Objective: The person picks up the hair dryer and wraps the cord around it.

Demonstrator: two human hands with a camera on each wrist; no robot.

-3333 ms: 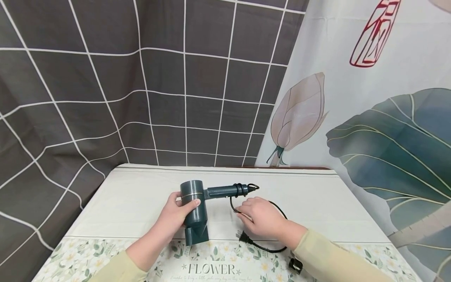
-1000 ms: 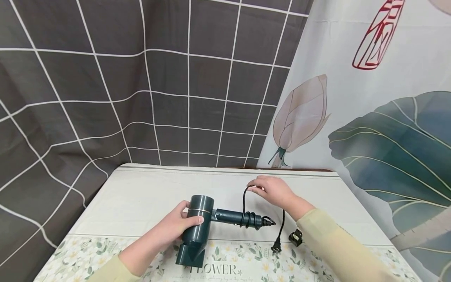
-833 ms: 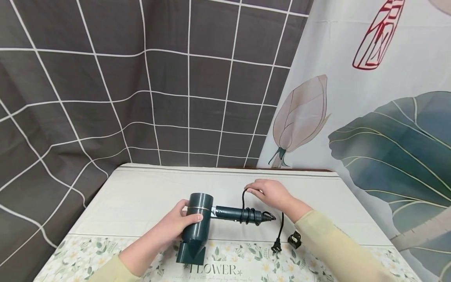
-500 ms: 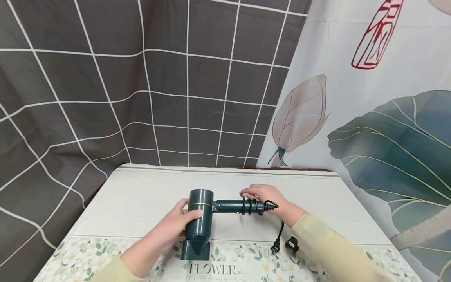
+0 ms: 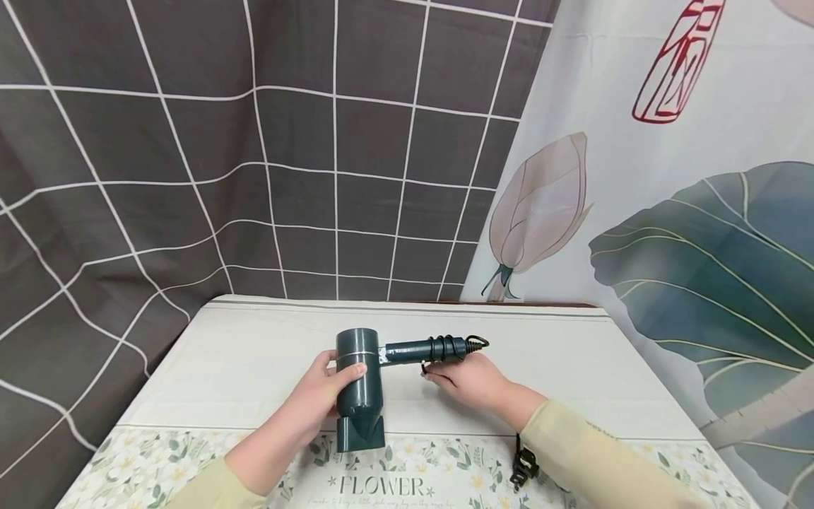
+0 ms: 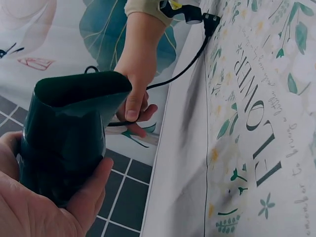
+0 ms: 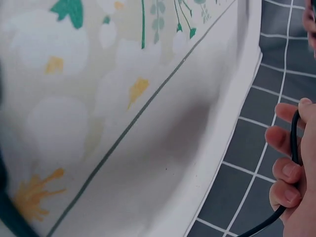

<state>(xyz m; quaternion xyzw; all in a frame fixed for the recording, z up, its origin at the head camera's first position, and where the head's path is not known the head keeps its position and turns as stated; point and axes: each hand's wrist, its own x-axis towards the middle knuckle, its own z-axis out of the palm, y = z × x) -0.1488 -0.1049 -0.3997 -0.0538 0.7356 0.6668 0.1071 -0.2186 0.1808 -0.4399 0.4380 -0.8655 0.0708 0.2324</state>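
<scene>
A dark green hair dryer is held above the table by my left hand, which grips its barrel, thumb across the front. Its flat nozzle faces the camera in the left wrist view. The handle points right, with several turns of black cord wound near its end. Below the handle my right hand pinches the cord; in the right wrist view the cord runs between thumb and fingers. The plug end hangs by the right sleeve, partly merged with a black wrist device.
A white tablecloth with a floral front strip and the word FLOWER covers the table. Behind it hangs a dark grey curtain with a white grid. To the right is a white curtain with leaf and bud prints.
My right hand has swung the cord over the far side of the handle and down beneath it, adding to the winding. The hair dryer has risen slightly, its handle tilting up, and the plug has drawn nearer the sleeve.
</scene>
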